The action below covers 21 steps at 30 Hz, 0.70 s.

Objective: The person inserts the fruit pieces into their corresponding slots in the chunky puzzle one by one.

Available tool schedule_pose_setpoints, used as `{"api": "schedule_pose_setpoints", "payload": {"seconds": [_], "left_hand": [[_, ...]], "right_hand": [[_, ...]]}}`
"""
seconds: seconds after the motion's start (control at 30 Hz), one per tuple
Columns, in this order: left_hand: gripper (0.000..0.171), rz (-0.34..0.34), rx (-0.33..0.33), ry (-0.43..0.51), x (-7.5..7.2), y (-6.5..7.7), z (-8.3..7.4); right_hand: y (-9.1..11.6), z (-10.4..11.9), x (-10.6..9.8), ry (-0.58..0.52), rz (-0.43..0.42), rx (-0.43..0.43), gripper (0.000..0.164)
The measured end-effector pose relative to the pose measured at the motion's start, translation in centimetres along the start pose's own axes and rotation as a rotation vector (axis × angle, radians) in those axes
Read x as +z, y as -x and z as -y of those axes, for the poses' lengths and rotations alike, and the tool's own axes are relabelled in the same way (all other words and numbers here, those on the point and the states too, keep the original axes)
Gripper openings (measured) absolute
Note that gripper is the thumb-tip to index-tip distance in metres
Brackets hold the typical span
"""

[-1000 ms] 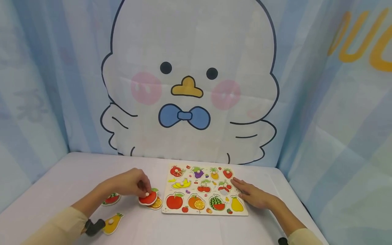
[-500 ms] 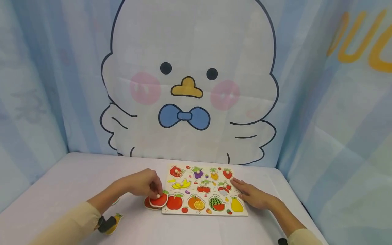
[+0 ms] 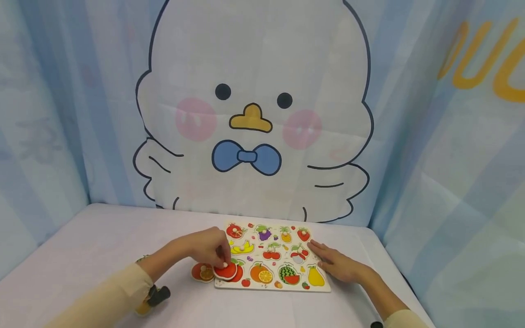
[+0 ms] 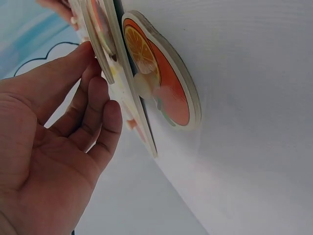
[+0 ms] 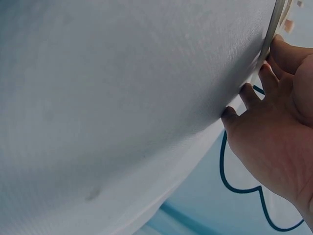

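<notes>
My left hand (image 3: 210, 246) pinches the small white knob of a red apple puzzle piece (image 3: 223, 273) between thumb and fingers. The piece hovers over or touches the lower-left corner of the white fruit puzzle board (image 3: 229, 285), partly covering the printed apple (image 3: 239, 273). In the left wrist view the apple piece (image 4: 98, 41) appears edge-on at the fingertips. An orange puzzle piece (image 3: 202, 272) lies on the table left of the board, its knob facing up. My right hand (image 3: 339, 265) rests at the board's right edge, fingers extended.
A yellow pear piece (image 3: 142, 310) is largely hidden behind the left wrist's black camera. Just a sliver of the watermelon piece (image 3: 142, 258) shows behind the forearm. The white table (image 3: 262, 314) ends at a curtain printed with a cartoon chick (image 3: 254, 191).
My left hand has carried the apple piece rightward, from above the orange piece to the board's lower-left corner. The right hand has stayed at the board's edge.
</notes>
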<state>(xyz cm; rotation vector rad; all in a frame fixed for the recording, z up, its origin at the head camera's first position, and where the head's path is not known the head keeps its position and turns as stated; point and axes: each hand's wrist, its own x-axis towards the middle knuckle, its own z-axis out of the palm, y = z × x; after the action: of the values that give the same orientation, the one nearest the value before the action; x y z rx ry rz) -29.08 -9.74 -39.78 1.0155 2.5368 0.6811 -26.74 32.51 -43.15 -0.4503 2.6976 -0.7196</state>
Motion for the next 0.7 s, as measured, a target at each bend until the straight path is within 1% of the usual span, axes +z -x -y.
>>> {"api": "schedule_pose_setpoints", "payload": {"seconds": [0.23,0.47,0.7], "left_hand": [[0.011,0.01,-0.002,-0.006,0.3,-0.6,-0.5],[0.009,0.005,-0.009,-0.033,0.6,-0.8,-1.2],[0.009,0.014,-0.019,-0.032,0.8,-1.0,-1.6]], "right_hand": [[0.1,0.1,-0.1,0.006,0.006,-0.006,0.063],[0.1,0.1,-0.2,0.007,0.008,-0.015,0.063],[0.1,0.1,-0.1,0.006,0.008,-0.017,0.063]]}}
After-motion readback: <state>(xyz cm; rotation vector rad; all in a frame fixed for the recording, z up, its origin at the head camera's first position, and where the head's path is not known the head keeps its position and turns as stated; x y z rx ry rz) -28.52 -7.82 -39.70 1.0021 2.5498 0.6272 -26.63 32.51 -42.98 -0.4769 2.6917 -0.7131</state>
